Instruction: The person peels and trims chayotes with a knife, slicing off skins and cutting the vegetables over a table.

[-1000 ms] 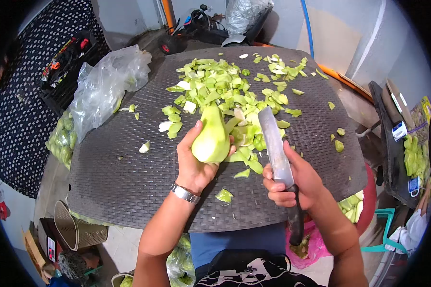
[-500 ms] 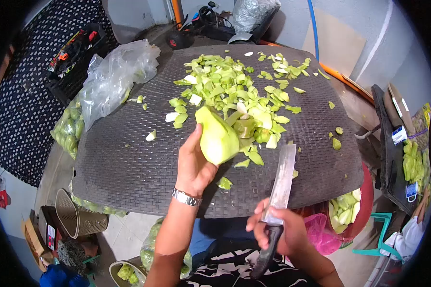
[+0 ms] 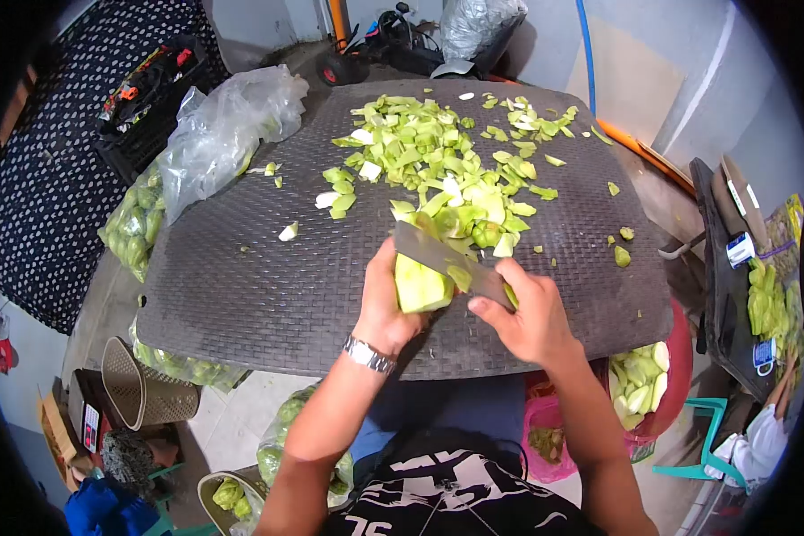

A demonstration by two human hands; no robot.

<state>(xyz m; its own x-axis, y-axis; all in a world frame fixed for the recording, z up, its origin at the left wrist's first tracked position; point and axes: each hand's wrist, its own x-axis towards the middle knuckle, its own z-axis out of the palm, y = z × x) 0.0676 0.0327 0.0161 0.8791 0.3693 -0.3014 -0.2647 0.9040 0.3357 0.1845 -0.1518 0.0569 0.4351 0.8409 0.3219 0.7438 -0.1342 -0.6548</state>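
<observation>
A pale green, partly peeled chayote (image 3: 422, 290) sits in my left hand (image 3: 384, 308), whose fingers wrap its near and left sides. The wrist wears a metal watch. In my right hand (image 3: 534, 313) is a broad-bladed knife (image 3: 433, 254), its blade lying across the upper face of the chayote. A bit of peel clings to the blade near its lower edge. My right fingers hide the knife's handle. Just beyond both hands, a heap of green peelings (image 3: 420, 147) spreads over the dark woven tabletop (image 3: 259, 313).
A clear plastic bag (image 3: 214, 143) lies over the table's left edge. Below the right edge stands a red basin (image 3: 681, 357) of peeled pieces, near a pink bag (image 3: 545, 447). A beige basket (image 3: 152, 397) is at lower left. A person's white sleeve (image 3: 768, 438) shows at far right.
My right hand has brought the knife up and left from near the table's front edge onto the chayote. My left hand has shifted slightly right, and the chayote is turned differently.
</observation>
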